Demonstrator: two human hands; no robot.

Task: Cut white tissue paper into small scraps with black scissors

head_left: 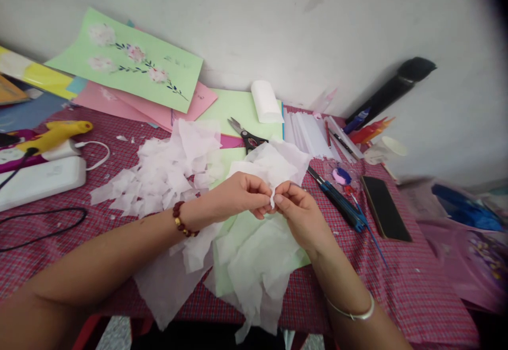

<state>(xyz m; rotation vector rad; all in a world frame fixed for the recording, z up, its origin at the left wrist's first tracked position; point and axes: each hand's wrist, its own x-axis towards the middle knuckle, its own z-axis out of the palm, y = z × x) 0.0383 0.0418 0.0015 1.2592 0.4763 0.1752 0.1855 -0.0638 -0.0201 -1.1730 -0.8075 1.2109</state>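
Observation:
Between my fingertips is a small twisted piece of white tissue paper (272, 197). My left hand (242, 194), with a beaded bracelet at the wrist, pinches it from the left. From the right, my right hand (297, 212) pinches the same piece; a silver bangle circles that forearm. Beneath and in front of the hands lie loose sheets of thin white tissue (257, 260), partly over a green sheet (301, 261). A heap of torn tissue pieces (154, 175) spreads to the left. Just beyond the hands are more tissue sheets (273, 162) and black-handled scissors (250, 137).
At the back left leans a green card with tissue flowers (159, 77). A yellow glue gun (59, 133) and white power strip (51, 178) sit left. Right are a blue cutter knife (341, 204), a paint palette (341, 175), a thin brush (371, 231) and a phone (384, 207).

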